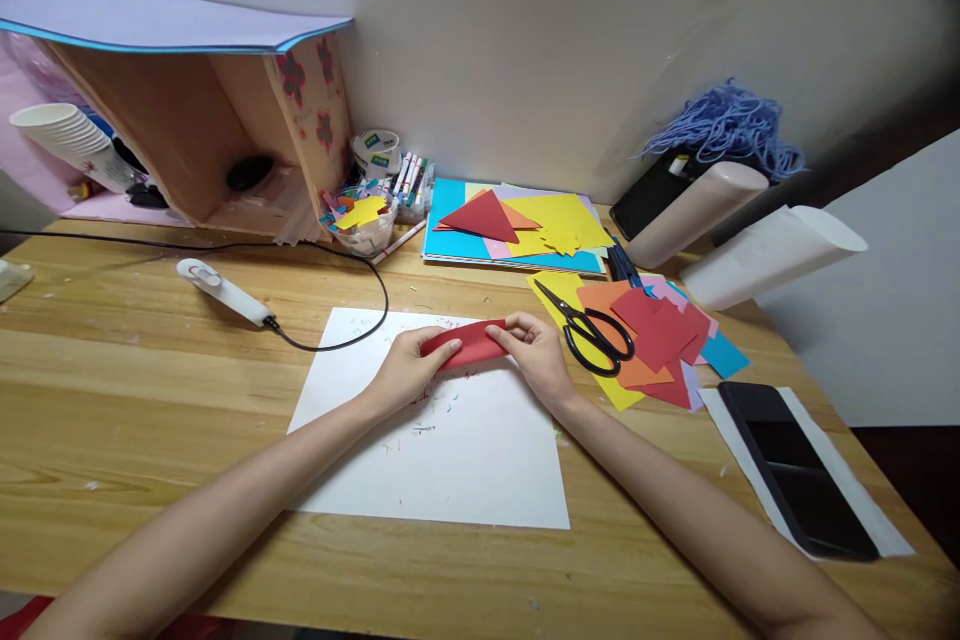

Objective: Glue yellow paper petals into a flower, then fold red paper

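A strip of folded red paper (472, 344) is stretched between my two hands, above a white sheet (495, 460) dotted with small coloured marks. My left hand (416, 360) pinches its left end, thumb on top. At the other end, my right hand (536, 350) grips it with the thumb pressed on the near face and the fingers curled behind. Just right of that hand, black-handled scissors (592, 335) rest with their blades partly apart on yellow and orange paper. Red paper pieces (664, 325) overlap beside them.
A white hot glue gun (225, 290) with a black cord lies left. Behind are an open box (307, 110), a tub of scraps (367, 230), markers (411, 175) and stacked coloured paper (450, 240). A black phone (799, 470) and white tube (772, 255) are on the right.
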Tool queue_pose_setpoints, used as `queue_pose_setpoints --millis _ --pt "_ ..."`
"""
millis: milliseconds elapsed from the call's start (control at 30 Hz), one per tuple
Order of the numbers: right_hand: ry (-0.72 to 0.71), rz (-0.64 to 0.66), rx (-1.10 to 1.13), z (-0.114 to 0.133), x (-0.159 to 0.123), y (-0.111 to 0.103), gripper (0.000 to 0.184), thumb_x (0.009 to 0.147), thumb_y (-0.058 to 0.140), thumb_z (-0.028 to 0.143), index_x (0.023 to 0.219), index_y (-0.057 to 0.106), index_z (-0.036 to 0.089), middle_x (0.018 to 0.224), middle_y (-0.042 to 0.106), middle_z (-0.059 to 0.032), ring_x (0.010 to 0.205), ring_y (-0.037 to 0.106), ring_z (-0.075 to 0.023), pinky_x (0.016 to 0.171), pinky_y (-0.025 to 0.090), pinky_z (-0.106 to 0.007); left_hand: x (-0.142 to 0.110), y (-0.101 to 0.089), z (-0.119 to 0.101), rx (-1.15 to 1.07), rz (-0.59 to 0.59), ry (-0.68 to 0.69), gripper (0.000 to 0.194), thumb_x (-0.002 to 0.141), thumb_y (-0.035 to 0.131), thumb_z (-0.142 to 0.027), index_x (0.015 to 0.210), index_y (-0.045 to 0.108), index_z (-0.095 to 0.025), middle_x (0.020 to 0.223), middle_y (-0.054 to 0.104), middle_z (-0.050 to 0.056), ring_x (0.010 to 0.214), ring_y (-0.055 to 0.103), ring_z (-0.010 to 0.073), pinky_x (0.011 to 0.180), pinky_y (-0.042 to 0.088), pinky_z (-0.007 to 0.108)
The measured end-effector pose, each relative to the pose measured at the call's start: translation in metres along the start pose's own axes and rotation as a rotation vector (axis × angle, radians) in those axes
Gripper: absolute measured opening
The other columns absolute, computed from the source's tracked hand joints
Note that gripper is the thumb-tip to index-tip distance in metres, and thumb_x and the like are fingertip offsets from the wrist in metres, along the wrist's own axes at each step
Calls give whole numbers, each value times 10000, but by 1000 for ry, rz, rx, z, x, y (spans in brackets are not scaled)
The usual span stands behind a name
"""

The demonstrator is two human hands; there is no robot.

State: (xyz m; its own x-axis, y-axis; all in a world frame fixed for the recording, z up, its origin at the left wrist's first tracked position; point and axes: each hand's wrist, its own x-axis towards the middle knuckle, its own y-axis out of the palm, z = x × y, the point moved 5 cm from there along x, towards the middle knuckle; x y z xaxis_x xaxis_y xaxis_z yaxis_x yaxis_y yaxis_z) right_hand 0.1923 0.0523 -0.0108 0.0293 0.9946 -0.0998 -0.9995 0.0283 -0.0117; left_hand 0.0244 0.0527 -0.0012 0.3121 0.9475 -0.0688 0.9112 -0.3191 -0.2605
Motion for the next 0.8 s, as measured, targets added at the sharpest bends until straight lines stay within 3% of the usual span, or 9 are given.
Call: queue_pose_setpoints --millis 300,533,800 --pt "4 -2 8 0 0 0 271 656 683 406 671 555 168 640 646 -8 554 572 -123 530 428 -224 1 -1 -2 18 -21 13 320 784 495 -409 847 652 -138 779 650 46 723 559 172 663 420 260" --pt "-39 22 -70 2 -1 2 291 650 681 419 628 522 176 589 595 7 542 537 -123 525 412 -235 -2 -5 -2 4 -140 -16 269 713 591 -397 763 679 -147 774 680 49 717 593 176 669 446 267" --pt "-62 53 -78 -1 -1 3 249 674 669 395 646 567 169 616 609 3 560 539 -122 544 403 -232 -2 -7 -2 0 -166 -7 228 709 607 -369 732 702 -163 757 699 48 715 617 176 687 460 274"
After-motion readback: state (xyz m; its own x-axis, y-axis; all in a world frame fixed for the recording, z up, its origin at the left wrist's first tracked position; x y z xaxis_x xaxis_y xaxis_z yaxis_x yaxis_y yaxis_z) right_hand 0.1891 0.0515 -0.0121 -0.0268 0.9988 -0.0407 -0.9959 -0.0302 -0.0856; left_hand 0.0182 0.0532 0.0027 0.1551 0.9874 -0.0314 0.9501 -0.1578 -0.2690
